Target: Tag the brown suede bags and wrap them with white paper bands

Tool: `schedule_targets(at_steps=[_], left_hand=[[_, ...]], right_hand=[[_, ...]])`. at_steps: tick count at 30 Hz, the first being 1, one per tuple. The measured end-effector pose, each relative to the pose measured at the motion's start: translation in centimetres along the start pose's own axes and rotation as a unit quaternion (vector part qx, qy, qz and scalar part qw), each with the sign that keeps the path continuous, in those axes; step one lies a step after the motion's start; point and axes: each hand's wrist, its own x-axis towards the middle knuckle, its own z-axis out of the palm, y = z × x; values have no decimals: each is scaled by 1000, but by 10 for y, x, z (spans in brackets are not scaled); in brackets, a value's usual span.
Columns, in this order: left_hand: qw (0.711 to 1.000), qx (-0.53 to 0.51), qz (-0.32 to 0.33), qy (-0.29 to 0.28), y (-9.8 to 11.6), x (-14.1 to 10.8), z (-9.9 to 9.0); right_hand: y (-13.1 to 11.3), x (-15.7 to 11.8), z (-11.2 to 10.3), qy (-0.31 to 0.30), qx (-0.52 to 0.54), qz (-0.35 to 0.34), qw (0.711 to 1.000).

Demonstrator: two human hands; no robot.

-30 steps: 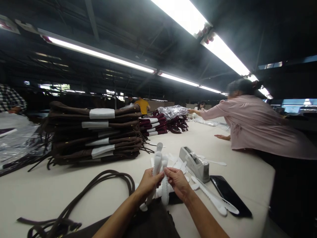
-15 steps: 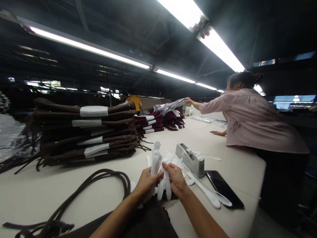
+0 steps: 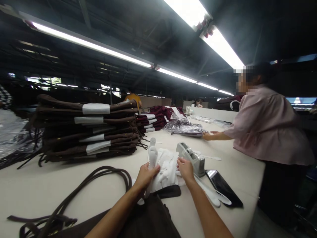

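Note:
My left hand [image 3: 145,176] is closed around a bundle of white plastic strips [image 3: 153,154] with rounded ends and notched edges, held upright. Beside it, my right hand [image 3: 186,169] pinches at the right edge of a loose white pile [image 3: 166,170]; a strip seems to be between its fingertips, partly hidden. More long white strips [image 3: 210,193] lie right of my right wrist. Under my forearms is a dark brown fabric piece [image 3: 151,219] with long straps [image 3: 99,172] looping left. A small dark flap [image 3: 169,191] shows just below the pile.
A grey tape dispenser [image 3: 197,162] and a black phone [image 3: 224,188] stand right of my hands. Folded brown items with white bands form a tall stack [image 3: 86,129] at left. Maroon stacks [image 3: 151,122] are farther back. A co-worker [image 3: 269,129] handles a plastic-wrapped pack [image 3: 188,129] across the table.
My right hand has moved right, away from my left hand, to the pile's edge. The strips that stood between my hands no longer hang there. The co-worker has lowered the plastic-wrapped pack onto the table.

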Motion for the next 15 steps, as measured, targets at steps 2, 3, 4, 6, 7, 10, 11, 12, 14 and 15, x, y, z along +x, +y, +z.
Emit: schedule_targets(at_steps=[2, 3, 4, 6, 7, 10, 11, 12, 14, 15], left_hand=[[1000, -2, -2, 1, 0, 0, 1], [1000, -4, -3, 0, 0, 0, 1], [1000, -4, -2, -2, 0, 0, 1], [1000, 2, -2, -6, -1, 1, 1], [1000, 4, -1, -9, -2, 2, 1], [1000, 19, -1, -21, -6, 5, 1], [999, 27, -5, -23, -8, 7, 1], [999, 36, -10, -27, -9, 8, 1], [998, 49, -20, -27, -11, 9, 2], [998, 49, -24, -25, -11, 9, 2]], right_hand=[[-3, -7, 7, 9, -20, -17, 1000], [-5, -13, 13, -11, -24, -14, 1000], [-7, -21, 20, -57, -16, -2, 998], [-11, -37, 33, -178, 17, 26, 984], [-12, -44, 39, -223, 35, 33, 974], [-16, -56, 46, -233, 67, 40, 969], [-17, -56, 46, -215, 73, 51, 973], [-17, -54, 45, -194, 74, 63, 976], [-15, -46, 41, -147, 52, 62, 986], [-14, -40, 37, -121, 32, 49, 991]])
